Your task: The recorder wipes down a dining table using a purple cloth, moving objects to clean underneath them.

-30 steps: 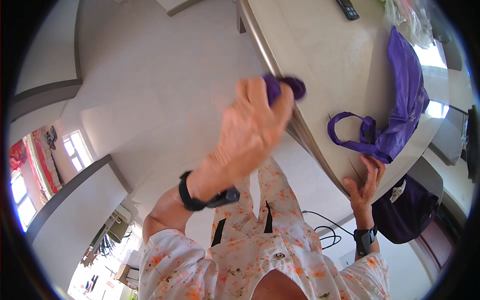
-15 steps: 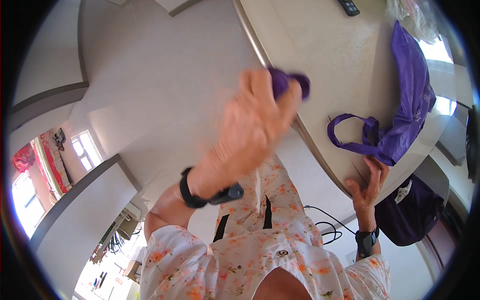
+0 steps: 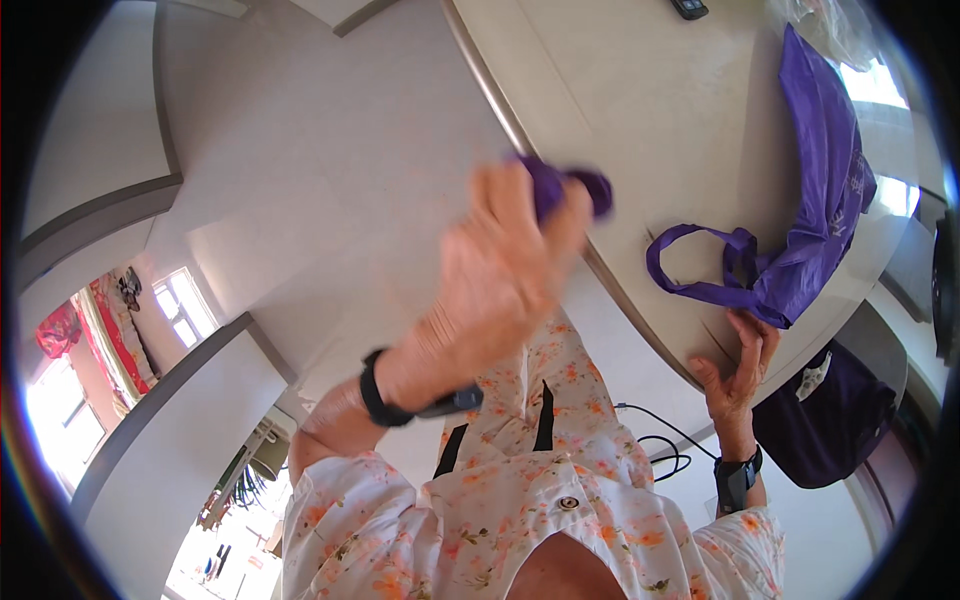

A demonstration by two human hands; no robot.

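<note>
My left hand (image 3: pixel 505 235), a little blurred, is closed around a bunched piece of purple cloth (image 3: pixel 546 190) with a rounded loop sticking out past the thumb. It is held up by the table's near edge, and the palm side is hidden. On the table lies a purple bag (image 3: pixel 822 190), flattened and creased, with pale print and one handle (image 3: pixel 690 290) curving out to the left. My right hand (image 3: pixel 740 370) rests on the table rim with fingers stretched out, the fingertips touching the bag's lower corner and holding nothing.
The pale table (image 3: pixel 640 110) has a curved metal-coloured edge. A dark remote (image 3: pixel 690 8) and clear plastic wrapping (image 3: pixel 825 30) lie at its far side. Dark purple fabric (image 3: pixel 830 425) sits on a chair at the right. A black cable (image 3: pixel 670 440) hangs below the table.
My left hand has shifted slightly left and down with the purple cloth still in it. The right hand keeps its place at the bag's corner. The whole view has tilted a little.
</note>
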